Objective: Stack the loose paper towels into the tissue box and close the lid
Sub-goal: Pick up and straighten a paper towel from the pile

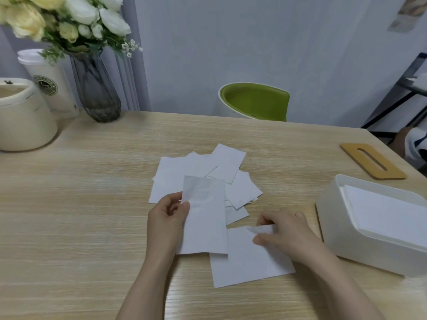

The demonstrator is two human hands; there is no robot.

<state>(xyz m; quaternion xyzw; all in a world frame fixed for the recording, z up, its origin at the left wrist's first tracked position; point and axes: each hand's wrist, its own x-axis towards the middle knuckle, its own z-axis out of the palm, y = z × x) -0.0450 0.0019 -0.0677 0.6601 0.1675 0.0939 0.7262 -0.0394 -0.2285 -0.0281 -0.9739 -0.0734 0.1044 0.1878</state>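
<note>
Towels already fill part of the open white plastic tissue box (335, 229); scattered white paper sheets (203, 172) remain. Slotted wooden lid (372, 160) lies apart. Left hand (166, 218) grips one folded towel (204, 222); right hand (282, 229) pinches another sheet's corner (262, 229).

The scene is lit evenly by soft, diffuse light, and only faint, short shadows are cast beneath the hands and the paper towels (203, 179) on the wooden surface (92, 204). Wide-angle bending is seen at the edges, where the flowers (67, 17) and the tissue box (374, 225) are stretched and softened. The white sheets are slightly washed out, and fine detail is smeared throughout.
</note>
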